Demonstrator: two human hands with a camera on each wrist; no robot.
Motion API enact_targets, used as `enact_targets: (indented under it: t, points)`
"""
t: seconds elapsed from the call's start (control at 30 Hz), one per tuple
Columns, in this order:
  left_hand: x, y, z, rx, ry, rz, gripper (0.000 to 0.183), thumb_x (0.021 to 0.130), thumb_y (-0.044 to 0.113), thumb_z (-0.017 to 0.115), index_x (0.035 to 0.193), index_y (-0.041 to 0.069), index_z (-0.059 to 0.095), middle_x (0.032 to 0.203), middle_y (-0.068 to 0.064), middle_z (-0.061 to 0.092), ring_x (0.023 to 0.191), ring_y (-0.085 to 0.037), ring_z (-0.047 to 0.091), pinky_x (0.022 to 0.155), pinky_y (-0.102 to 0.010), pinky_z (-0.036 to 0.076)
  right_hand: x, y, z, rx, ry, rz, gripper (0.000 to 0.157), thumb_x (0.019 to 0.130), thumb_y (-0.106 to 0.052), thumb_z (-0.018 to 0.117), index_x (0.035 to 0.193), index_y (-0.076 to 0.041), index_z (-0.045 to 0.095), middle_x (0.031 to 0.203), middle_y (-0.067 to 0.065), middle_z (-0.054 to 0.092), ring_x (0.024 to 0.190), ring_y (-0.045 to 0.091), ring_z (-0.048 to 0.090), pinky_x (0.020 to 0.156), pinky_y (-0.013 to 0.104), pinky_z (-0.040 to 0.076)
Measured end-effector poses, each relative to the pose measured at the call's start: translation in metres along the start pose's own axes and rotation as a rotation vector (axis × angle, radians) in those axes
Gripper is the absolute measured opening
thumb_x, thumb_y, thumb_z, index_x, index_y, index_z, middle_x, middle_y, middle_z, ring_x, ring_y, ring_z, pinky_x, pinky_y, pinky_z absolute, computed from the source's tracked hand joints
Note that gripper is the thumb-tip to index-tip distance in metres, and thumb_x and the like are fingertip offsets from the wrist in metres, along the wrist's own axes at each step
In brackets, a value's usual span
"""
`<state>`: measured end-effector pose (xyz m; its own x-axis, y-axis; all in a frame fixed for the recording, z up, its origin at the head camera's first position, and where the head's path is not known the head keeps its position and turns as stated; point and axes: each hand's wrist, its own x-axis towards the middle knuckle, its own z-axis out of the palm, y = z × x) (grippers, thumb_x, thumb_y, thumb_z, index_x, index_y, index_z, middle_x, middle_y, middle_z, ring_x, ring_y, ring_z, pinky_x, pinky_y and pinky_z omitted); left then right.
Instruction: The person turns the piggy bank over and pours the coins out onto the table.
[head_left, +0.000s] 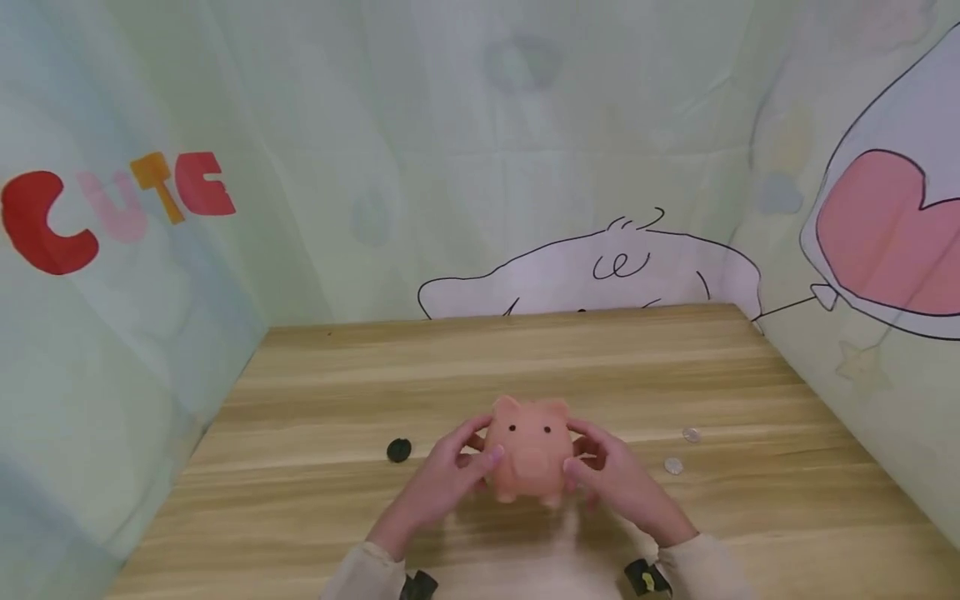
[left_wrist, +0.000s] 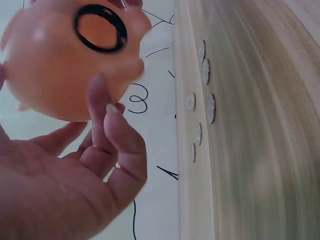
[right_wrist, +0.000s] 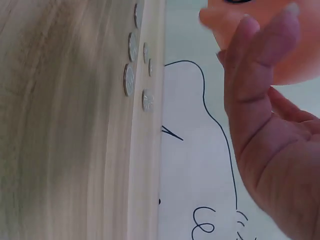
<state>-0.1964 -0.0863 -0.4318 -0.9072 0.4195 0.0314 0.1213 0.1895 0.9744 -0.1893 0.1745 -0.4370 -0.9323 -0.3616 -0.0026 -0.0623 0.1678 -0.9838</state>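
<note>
A pink piggy bank is held above the table, its snout and two black eyes toward the head camera. My left hand grips its left side, thumb on the front near the snout. On the opposite side my right hand grips it the same way. In the left wrist view, its underside shows a round opening with a black rim. Coins lie on the wood, several of them in both wrist views. Two silver coins show to the right in the head view; the bank and hands hide others.
A small round black disc lies on the wooden table, left of my left hand. Printed curtains close off the back and both sides right at the table's edges. Black straps sit by both wrists.
</note>
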Motion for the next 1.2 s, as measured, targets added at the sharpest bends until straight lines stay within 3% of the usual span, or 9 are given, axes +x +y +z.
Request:
enact_targets:
  t: [0.1,0.17,0.3,0.4,0.53,0.67,0.83,1.03,1.2]
  points:
    - [0.000,0.002,0.002,0.033,0.006,-0.024,0.051,0.105,0.039,0.048,0.140,0.002,0.050,0.091,-0.008,0.059,0.071,-0.023,0.059,0.066,-0.037,0.054,0.001,-0.002,0.006,-0.014,0.000,0.022,0.047,0.108,-0.036,0.042,0.134,0.003,0.049,0.079,0.011,0.061,0.065,0.024,0.061,0.044,0.028,0.046]
    - [0.000,0.002,0.005,0.024,0.001,-0.040,0.051,0.107,0.043,0.040,0.125,-0.001,0.059,0.078,-0.005,0.060,0.062,-0.021,0.054,0.058,-0.034,0.051,0.002,-0.003,0.010,-0.005,0.022,0.044,0.056,0.108,-0.046,0.032,0.111,0.003,0.059,0.065,0.008,0.058,0.054,0.019,0.055,0.041,0.025,0.041]
    - [0.001,0.004,0.008,0.031,-0.009,-0.084,0.065,0.107,0.051,0.027,0.092,0.001,0.065,0.061,-0.005,0.058,0.048,-0.017,0.052,0.048,-0.030,0.045,0.006,-0.005,0.018,-0.021,0.080,0.126,0.074,0.103,-0.061,0.027,0.073,-0.002,0.062,0.051,0.005,0.053,0.040,0.012,0.043,0.038,0.023,0.034]
    - [0.002,0.005,0.010,0.089,-0.009,-0.112,0.073,0.106,0.056,0.021,0.080,0.004,0.066,0.058,-0.005,0.060,0.044,-0.015,0.052,0.045,-0.030,0.044,0.007,-0.006,0.020,-0.046,0.105,0.180,0.079,0.100,-0.066,0.028,0.068,-0.004,0.064,0.049,0.005,0.054,0.037,0.011,0.041,0.038,0.023,0.034]
    - [0.002,0.003,0.011,0.125,-0.014,-0.127,0.076,0.105,0.058,0.019,0.081,0.004,0.067,0.060,-0.005,0.062,0.047,-0.015,0.054,0.048,-0.031,0.046,0.006,-0.005,0.019,-0.055,0.097,0.196,0.079,0.100,-0.067,0.029,0.068,-0.003,0.063,0.050,0.006,0.054,0.038,0.011,0.042,0.039,0.023,0.035]
    - [0.000,0.002,0.010,0.099,-0.006,-0.116,0.068,0.106,0.055,0.022,0.099,0.002,0.066,0.065,-0.004,0.059,0.055,-0.017,0.054,0.052,-0.033,0.047,0.005,-0.004,0.018,-0.037,0.084,0.163,0.072,0.102,-0.063,0.031,0.075,-0.003,0.059,0.053,0.007,0.054,0.043,0.015,0.047,0.040,0.023,0.036]
    - [-0.001,0.001,0.008,0.024,-0.008,-0.096,0.061,0.108,0.050,0.026,0.128,0.001,0.057,0.082,-0.005,0.061,0.066,-0.018,0.056,0.057,-0.031,0.048,0.005,-0.005,0.014,-0.043,0.070,0.109,0.060,0.104,-0.056,0.035,0.100,0.000,0.059,0.062,0.011,0.060,0.050,0.020,0.057,0.040,0.026,0.041]
    - [-0.003,0.007,0.002,-0.008,-0.080,-0.083,0.064,0.106,0.050,0.035,0.158,0.014,0.023,0.128,-0.017,0.055,0.084,-0.027,0.065,0.071,-0.041,0.054,0.001,-0.009,0.003,-0.015,0.008,0.070,0.055,0.105,-0.042,0.045,0.145,-0.004,0.043,0.108,0.018,0.063,0.071,0.037,0.068,0.041,0.038,0.051]
    - [-0.004,0.005,0.001,-0.107,-0.087,-0.040,0.067,0.100,0.036,0.060,0.156,0.025,0.024,0.151,-0.014,0.031,0.108,-0.028,0.063,0.083,-0.042,0.055,-0.002,-0.009,0.001,0.047,-0.046,0.016,0.067,0.097,-0.022,0.067,0.153,-0.008,0.033,0.143,0.026,0.042,0.094,0.038,0.068,0.053,0.051,0.056]
